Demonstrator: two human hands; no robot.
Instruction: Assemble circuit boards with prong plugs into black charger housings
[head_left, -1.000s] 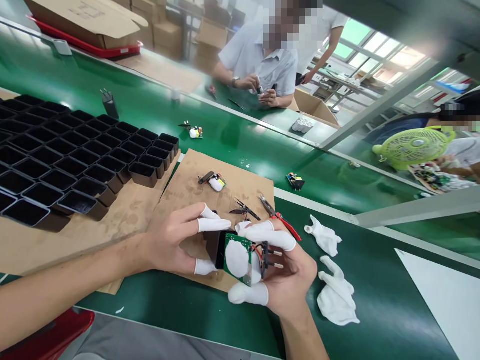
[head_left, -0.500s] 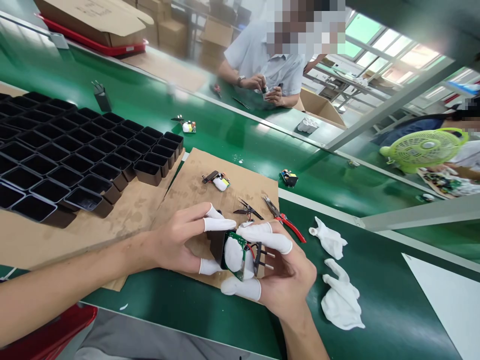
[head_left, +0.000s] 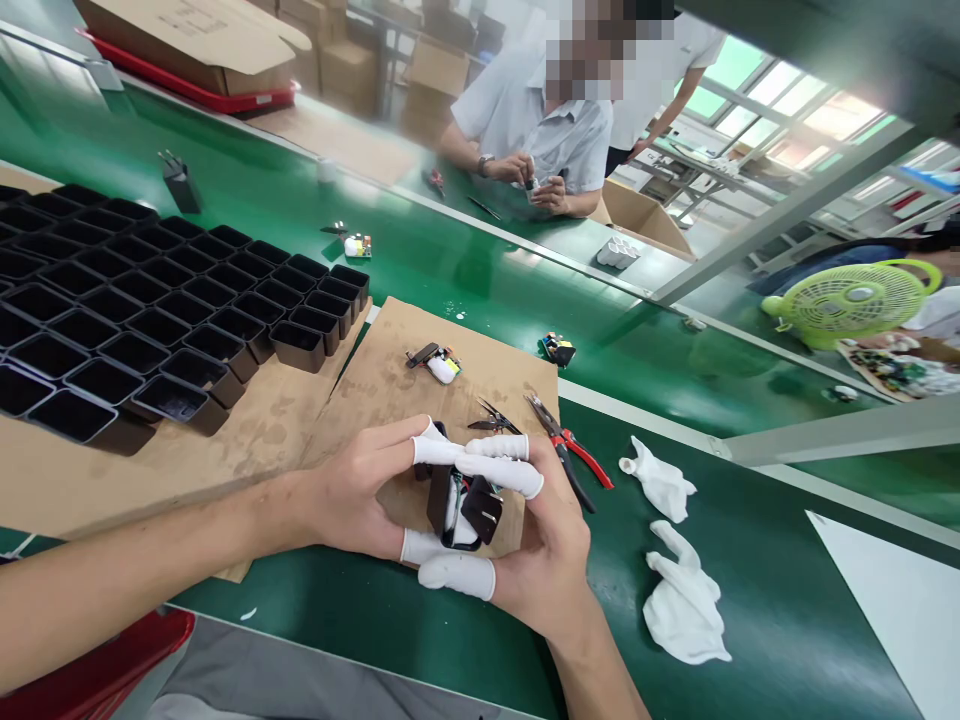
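My left hand point(head_left: 358, 495) and my right hand point(head_left: 536, 545) meet over a brown cardboard sheet point(head_left: 390, 375), fingertips in white finger cots. Between them they grip a small black charger housing point(head_left: 459, 505) with a green circuit board and its plug cap pushed into it. Both hands are closed round this assembly. Another loose board with a white part point(head_left: 436, 362) lies farther back on the cardboard. Black tweezers point(head_left: 491, 418) and red-handled cutters point(head_left: 568, 446) lie just beyond my fingers.
Rows of empty black housings point(head_left: 150, 310) fill the left. The green conveyor belt point(head_left: 465, 275) carries small assemblies point(head_left: 351, 243) point(head_left: 557, 349). White gloves point(head_left: 679, 590) lie at the right. A person point(head_left: 536, 135) works across the belt; a green fan point(head_left: 847, 298) stands far right.
The green board and plug cap have gone down into the black housing as my right fingers closed over it. Parts on the conveyor belt have drifted left.
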